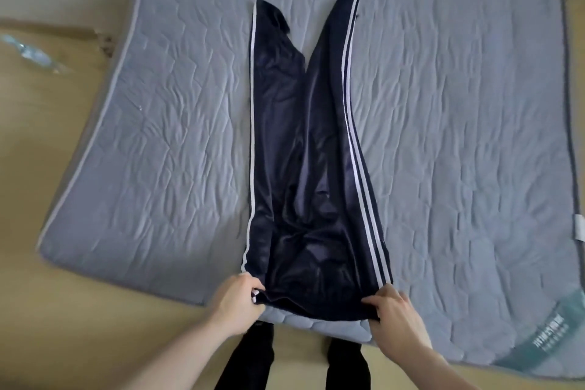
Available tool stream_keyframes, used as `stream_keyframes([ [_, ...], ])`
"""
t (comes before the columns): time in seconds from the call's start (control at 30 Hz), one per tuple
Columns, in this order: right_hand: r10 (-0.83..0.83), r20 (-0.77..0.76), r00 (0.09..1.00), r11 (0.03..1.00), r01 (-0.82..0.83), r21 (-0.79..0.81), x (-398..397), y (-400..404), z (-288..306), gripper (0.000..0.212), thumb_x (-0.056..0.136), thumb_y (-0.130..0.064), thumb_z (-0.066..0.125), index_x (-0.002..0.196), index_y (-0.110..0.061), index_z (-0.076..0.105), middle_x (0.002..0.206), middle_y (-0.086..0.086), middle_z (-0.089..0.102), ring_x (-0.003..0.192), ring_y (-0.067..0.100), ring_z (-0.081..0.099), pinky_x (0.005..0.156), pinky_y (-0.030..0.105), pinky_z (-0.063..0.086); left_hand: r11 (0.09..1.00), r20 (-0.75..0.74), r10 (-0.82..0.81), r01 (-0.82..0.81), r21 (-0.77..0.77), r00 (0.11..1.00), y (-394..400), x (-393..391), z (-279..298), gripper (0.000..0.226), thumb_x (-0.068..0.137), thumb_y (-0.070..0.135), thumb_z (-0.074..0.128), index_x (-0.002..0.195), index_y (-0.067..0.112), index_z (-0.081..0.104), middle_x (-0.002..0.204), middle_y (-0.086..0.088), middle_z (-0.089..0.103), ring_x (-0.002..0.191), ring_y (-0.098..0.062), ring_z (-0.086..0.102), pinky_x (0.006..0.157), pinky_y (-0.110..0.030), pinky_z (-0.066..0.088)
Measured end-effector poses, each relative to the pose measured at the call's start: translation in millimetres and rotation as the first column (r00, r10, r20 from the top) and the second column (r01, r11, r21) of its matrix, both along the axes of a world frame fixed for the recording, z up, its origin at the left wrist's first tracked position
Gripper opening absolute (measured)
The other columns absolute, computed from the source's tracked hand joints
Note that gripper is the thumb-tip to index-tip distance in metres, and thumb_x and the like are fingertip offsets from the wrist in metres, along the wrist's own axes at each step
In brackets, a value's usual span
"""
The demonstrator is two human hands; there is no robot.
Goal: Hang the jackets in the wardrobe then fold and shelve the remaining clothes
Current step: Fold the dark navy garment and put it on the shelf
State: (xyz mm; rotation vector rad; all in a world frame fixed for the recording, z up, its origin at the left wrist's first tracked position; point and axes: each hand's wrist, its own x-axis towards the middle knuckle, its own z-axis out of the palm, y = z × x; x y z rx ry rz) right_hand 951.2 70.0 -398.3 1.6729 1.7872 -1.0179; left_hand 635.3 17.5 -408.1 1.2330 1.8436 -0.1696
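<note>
Dark navy track pants (304, 168) with white side stripes lie spread flat on a grey quilted mattress (459, 136), waistband near me and legs pointing away. My left hand (235, 298) pinches the left corner of the waistband. On the other side, my right hand (392, 310) grips the right corner. Both hands sit at the mattress's near edge. The far end of the left leg is folded over a little.
The mattress lies on a tan floor (63, 326). A clear crumpled plastic wrapper (31, 52) lies on the floor at the far left. My dark-trousered legs (250, 358) stand at the mattress's near edge. A printed label (550, 336) marks the mattress's near right corner.
</note>
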Motion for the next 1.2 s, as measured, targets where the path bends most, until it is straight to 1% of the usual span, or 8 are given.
stream_keyframes([
  [0.2,0.012,0.046,0.999,0.978,-0.002,-0.21,8,-38,-47,0.055,0.096,-0.021,0.052,0.15,-0.03,0.049,0.142,-0.008,0.043,0.132,0.019,0.043,0.108,0.034,0.044,0.918,0.062,0.297,-0.267,-0.293,0.953,-26,25,-52,0.076,0.061,0.047,0.087,0.131,0.023,0.066,0.11,0.007,0.07,0.099,-0.009,0.068,0.088,-0.022,0.049],
  [0.33,-0.004,0.014,1.0,0.96,0.008,-0.28,8,-41,-60,0.056,0.093,-0.029,0.057,0.149,-0.027,0.049,0.151,-0.009,0.04,0.135,0.02,0.046,0.108,0.036,0.044,0.815,-0.034,0.571,-0.572,-0.095,0.82,-25,39,-59,0.031,0.072,0.026,0.088,0.098,0.026,0.07,0.095,0.004,0.072,0.084,-0.016,0.071,0.082,-0.032,0.056],
  [0.47,-0.069,-0.013,0.998,0.961,0.063,-0.269,10,-34,-62,0.05,0.094,-0.027,0.056,0.144,-0.025,0.054,0.15,-0.01,0.042,0.132,0.02,0.05,0.106,0.03,0.043,0.564,-0.064,0.824,-0.826,-0.006,0.563,-15,46,-57,0.056,0.068,0.001,0.078,0.111,0.019,0.047,0.114,-0.004,0.048,0.073,-0.027,0.063,0.056,-0.032,0.055],
  [0.57,-0.205,-0.039,0.978,0.948,0.188,-0.256,15,-25,-57,0.044,0.093,-0.024,0.057,0.137,-0.025,0.059,0.141,-0.008,0.053,0.119,0.017,0.058,0.095,0.024,0.045,0.455,0.059,0.89,-0.885,-0.093,0.452,-4,58,-47,0.039,0.07,0.002,0.072,0.102,0.011,0.054,0.091,-0.001,0.069,0.064,-0.014,0.064,0.054,-0.026,0.049],
  [0.7,-0.486,-0.076,0.871,0.862,0.463,-0.206,25,-4,-44,0.033,0.095,-0.022,0.058,0.127,-0.028,0.065,0.122,-0.004,0.064,0.088,0.007,0.059,0.074,0.021,0.042,0.806,0.16,0.57,-0.586,0.083,0.806,13,83,-18,0.057,0.075,0.013,0.069,0.124,0.032,0.048,0.116,0.016,0.055,0.081,-0.006,0.062,0.07,-0.03,0.053],
  [0.8,-0.583,-0.097,0.807,0.807,0.561,-0.183,40,15,-36,0.027,0.096,-0.021,0.056,0.119,-0.029,0.067,0.113,-0.005,0.068,0.079,0.004,0.06,0.072,0.026,0.045,0.944,0.223,0.204,-0.252,0.214,0.953,28,111,2,0.098,0.078,0.011,0.066,0.155,0.043,0.015,0.14,0.028,0.028,0.073,-0.008,0.062,0.056,-0.021,0.051],
  [0.93,-0.669,-0.116,0.734,0.742,0.653,-0.151,62,39,-31,0.03,0.094,-0.01,0.051,0.111,-0.029,0.068,0.084,-0.011,0.068,0.039,0.007,0.049,0.043,0.021,0.042,0.967,0.121,-0.091,0.059,0.247,0.988,51,159,9,0.105,0.077,0.011,0.062,0.158,0.037,0.0,0.158,0.017,0.01,0.068,-0.015,0.056,0.058,-0.026,0.045],
  [1.2,-0.719,-0.13,0.682,0.694,0.71,-0.118,71,77,-45,0.031,0.094,-0.009,0.049,0.107,-0.029,0.069,0.097,0.0,0.072,0.034,0.006,0.048,0.038,0.019,0.04,0.904,0.323,-0.386,0.424,-0.054,0.864,85,197,-29,0.086,0.089,0.026,0.072,0.158,0.017,0.021,0.161,0.001,0.014,0.126,-0.039,0.055,0.101,-0.042,0.047],
])
